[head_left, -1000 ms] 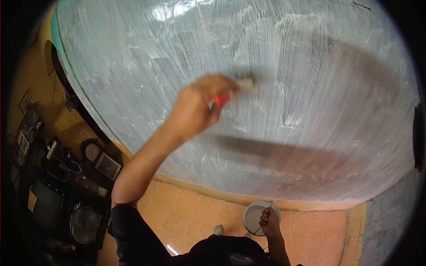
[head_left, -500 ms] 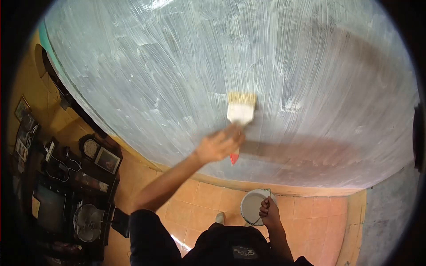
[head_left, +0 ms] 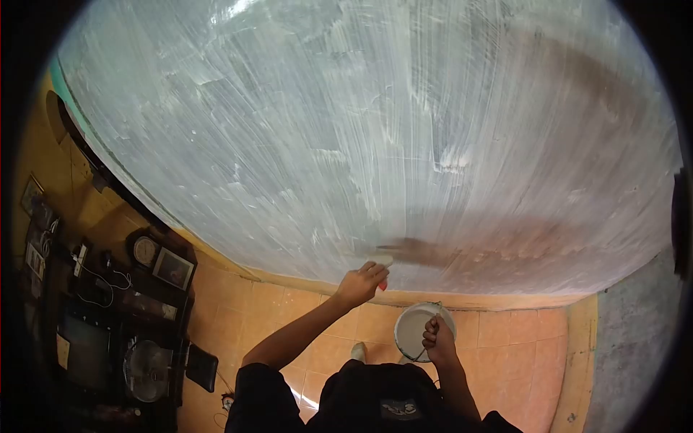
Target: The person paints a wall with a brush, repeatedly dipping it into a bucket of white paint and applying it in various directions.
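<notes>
My left hand [head_left: 361, 283] is closed around a paintbrush [head_left: 383, 260], low in front of the painted wall [head_left: 317, 144]. The brush's pale head juts just above my fingers, seen almost edge-on, and its red handle end pokes out beneath them. Streaky white brush strokes cover the grey wall. My right hand [head_left: 439, 339] makes a fist on the wire handle of a paint bucket [head_left: 399, 341], which hangs or stands by my feet. Whitish paint fills part of the bucket.
Left of me, dark furniture holds a framed picture [head_left: 172, 269], a clock [head_left: 145, 250], cables and a television [head_left: 88, 350]. A fan [head_left: 146, 369] stands before it. Orange tiles [head_left: 505, 346] cover the floor, and a yellowish skirting strip [head_left: 498, 301] runs along the wall's foot.
My left hand has brought the paintbrush down the wall, from mid-height to near its lower edge, and the brush has turned edge-on. My right hand keeps its hold on the bucket handle.
</notes>
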Action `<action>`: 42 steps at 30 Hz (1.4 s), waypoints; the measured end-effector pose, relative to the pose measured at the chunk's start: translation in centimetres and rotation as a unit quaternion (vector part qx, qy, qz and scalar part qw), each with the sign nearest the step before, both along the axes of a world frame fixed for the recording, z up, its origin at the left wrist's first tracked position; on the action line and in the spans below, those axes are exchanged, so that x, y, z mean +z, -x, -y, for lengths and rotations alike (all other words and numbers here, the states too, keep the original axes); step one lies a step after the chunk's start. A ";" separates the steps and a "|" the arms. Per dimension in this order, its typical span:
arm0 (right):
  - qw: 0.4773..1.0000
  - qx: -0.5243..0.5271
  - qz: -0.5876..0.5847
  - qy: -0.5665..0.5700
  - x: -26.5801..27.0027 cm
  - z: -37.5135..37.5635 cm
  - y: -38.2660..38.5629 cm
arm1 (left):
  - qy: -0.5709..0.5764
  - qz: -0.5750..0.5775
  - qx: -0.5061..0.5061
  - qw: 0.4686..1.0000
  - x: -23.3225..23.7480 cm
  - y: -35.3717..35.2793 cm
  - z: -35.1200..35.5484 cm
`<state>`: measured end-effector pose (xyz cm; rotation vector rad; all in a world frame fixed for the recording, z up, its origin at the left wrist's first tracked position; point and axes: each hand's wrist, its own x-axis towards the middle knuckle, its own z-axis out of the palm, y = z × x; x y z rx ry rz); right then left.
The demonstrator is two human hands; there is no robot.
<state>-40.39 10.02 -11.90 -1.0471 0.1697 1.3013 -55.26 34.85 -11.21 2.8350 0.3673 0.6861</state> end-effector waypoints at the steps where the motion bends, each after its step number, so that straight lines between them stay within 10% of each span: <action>1: 1.000 -0.002 -0.002 0.000 -0.2 0.2 -0.2 | 0.000 -0.002 -0.002 1.000 2.2 -1.2 0.5; 15: 0.999 0.012 -0.031 -0.007 -1.6 1.7 -2.9 | -0.057 0.162 -0.041 0.984 33.3 -9.5 2.5; 21: 1.000 0.015 -0.023 -0.007 -1.7 2.5 -4.7 | -0.347 0.343 0.005 0.873 40.4 -7.9 3.1; 28: 0.999 0.027 -0.015 0.007 -1.6 2.7 -5.5 | -0.240 0.389 0.086 0.885 33.2 -5.9 2.7; 34: 1.000 0.012 -0.007 -0.003 -1.5 3.1 -5.9 | 0.041 0.181 0.046 0.981 18.9 -1.1 2.5; 38: 1.000 0.016 -0.002 0.008 -1.4 2.7 -5.5 | 0.069 0.069 0.080 0.992 5.6 -0.4 1.7; 42: 0.999 0.036 -0.002 0.005 -1.6 2.3 -5.2 | -0.013 0.075 0.088 0.993 4.5 -0.1 0.4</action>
